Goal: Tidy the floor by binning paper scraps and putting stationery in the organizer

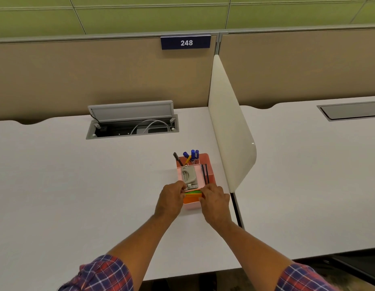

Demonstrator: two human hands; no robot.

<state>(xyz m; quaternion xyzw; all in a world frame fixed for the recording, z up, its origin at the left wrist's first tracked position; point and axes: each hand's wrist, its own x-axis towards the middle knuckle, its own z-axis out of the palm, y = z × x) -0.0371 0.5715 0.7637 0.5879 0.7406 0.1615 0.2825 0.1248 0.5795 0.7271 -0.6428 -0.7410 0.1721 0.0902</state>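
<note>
A pink desk organizer (209, 164) stands on the white desk beside the divider. Its back compartment holds several blue markers (193, 154), a yellow pen and a dark pen. A grey hole punch (188, 177) lies in the middle tray, and thin dark pens (205, 174) lie in the right slot. A stack of green, yellow and orange sticky notes (193, 193) sits in the front compartment. My left hand (171, 199) and my right hand (215, 201) pinch the two ends of that stack from either side. No paper scraps or bin are in view.
A white rounded divider panel (230, 133) rises just right of the organizer. An open cable hatch (132, 122) with white cables sits at the back of the desk. A tan partition carries a sign reading 248 (185, 42). The desk's front edge runs below my forearms.
</note>
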